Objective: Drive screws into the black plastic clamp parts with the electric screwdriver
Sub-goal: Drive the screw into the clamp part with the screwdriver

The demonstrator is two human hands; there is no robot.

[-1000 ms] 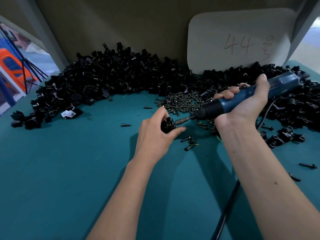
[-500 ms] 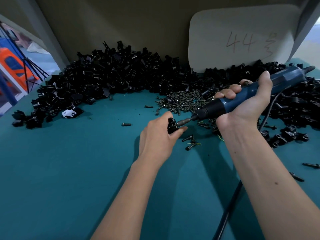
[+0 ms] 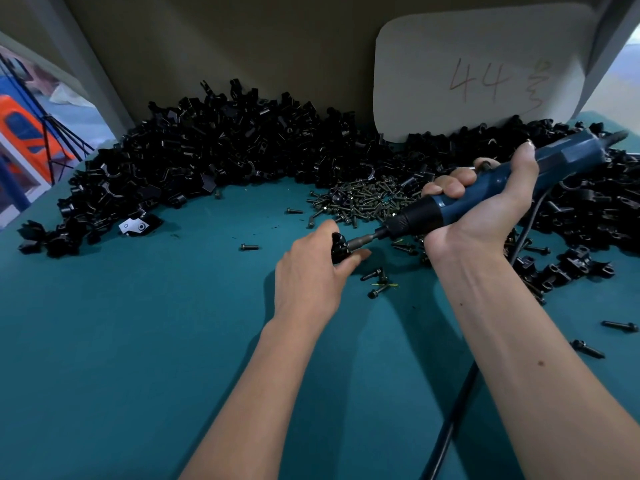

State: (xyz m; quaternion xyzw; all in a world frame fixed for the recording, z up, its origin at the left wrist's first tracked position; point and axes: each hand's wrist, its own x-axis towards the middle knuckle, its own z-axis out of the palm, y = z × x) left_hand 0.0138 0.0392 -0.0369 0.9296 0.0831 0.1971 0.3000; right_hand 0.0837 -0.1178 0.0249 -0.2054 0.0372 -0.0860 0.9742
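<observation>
White "44" card [image 3: 485, 64] against backboard [image 3: 242, 39]

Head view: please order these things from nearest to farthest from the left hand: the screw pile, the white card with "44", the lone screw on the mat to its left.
1. Lone screw, just left of the left hand.
2. Screw pile, behind, slightly right.
3. White card, far back right.

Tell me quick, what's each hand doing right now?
Left hand: pinches a black clamp part.
Right hand: grips the electric screwdriver, its bit against that part.
</observation>
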